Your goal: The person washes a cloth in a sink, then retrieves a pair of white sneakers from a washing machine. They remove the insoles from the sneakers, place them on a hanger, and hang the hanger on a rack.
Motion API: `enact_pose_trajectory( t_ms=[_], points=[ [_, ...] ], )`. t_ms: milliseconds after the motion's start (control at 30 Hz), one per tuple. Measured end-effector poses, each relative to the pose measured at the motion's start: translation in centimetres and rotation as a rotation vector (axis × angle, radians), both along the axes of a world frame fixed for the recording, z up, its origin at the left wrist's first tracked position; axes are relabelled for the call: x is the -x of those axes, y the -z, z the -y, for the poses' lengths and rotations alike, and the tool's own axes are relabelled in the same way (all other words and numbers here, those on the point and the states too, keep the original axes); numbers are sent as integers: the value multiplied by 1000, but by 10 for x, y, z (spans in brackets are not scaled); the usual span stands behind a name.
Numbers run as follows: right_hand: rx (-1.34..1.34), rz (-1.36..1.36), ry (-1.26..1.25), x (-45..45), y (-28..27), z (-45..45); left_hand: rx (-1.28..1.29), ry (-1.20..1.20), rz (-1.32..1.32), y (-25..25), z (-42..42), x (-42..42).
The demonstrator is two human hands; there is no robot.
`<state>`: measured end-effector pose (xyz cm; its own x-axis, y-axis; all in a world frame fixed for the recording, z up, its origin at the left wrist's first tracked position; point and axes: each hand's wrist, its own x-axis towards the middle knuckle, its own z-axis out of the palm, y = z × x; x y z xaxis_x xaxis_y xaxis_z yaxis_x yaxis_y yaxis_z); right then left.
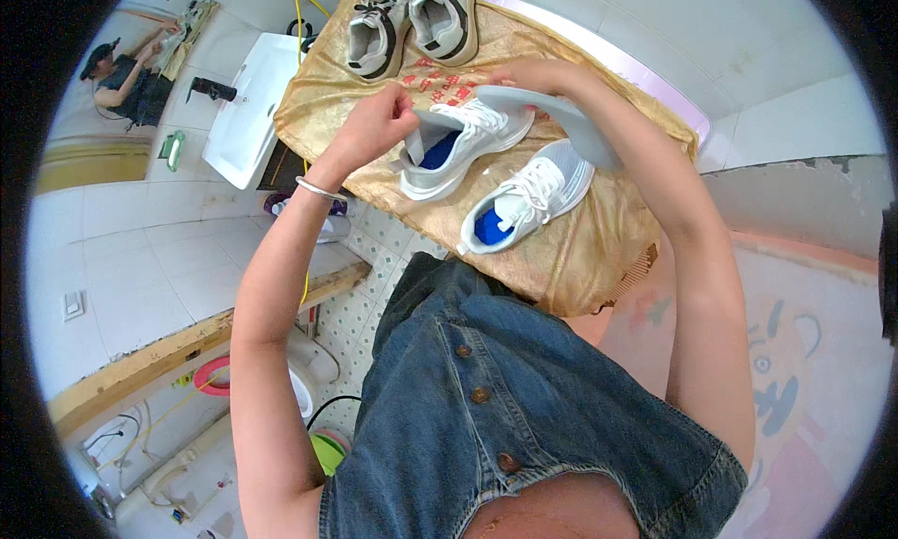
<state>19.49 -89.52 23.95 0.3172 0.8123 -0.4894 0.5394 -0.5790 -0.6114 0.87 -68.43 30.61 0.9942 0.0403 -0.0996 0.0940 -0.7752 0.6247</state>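
A white lace-up sneaker [466, 153] rests on a gold cloth [379, 135] with red printed characters. My left hand [382, 121] pinches the edge of its collar; a bracelet circles that wrist. Blue shows inside the shoe. My right hand [537, 76] grips a grey insole [589, 121] above the cloth, beyond the toe of that sneaker. The insole and forearm partly hide those fingers. Nearer to me sits the matching white sneaker [537, 195], laces tied, blue inside as well; neither hand touches it.
Two beige-and-black sneakers [442, 23] stand at the cloth's far end. A comb [631, 276] lies by its near right edge. On the left are a white washbasin [252, 111] with a black tap [214, 90], a mirror [133, 83] reflecting a person, and a tiled ledge [210, 272].
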Motion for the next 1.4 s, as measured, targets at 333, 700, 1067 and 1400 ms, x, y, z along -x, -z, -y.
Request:
enact_pose_trajectory(
  t_ms=[333,700,1067,1400],
  points=[
    [245,333,-284,13,-9,2,62,161,99,-51,-15,-26],
    [-917,-110,-242,47,-226,-25,816,-506,217,-63,-145,117],
    [-564,412,-521,215,-89,-303,1309,-618,952,14,-187,317],
    [-1655,469,-191,382,-146,-361,1436,-653,1357,55,-192,490]
  ],
)
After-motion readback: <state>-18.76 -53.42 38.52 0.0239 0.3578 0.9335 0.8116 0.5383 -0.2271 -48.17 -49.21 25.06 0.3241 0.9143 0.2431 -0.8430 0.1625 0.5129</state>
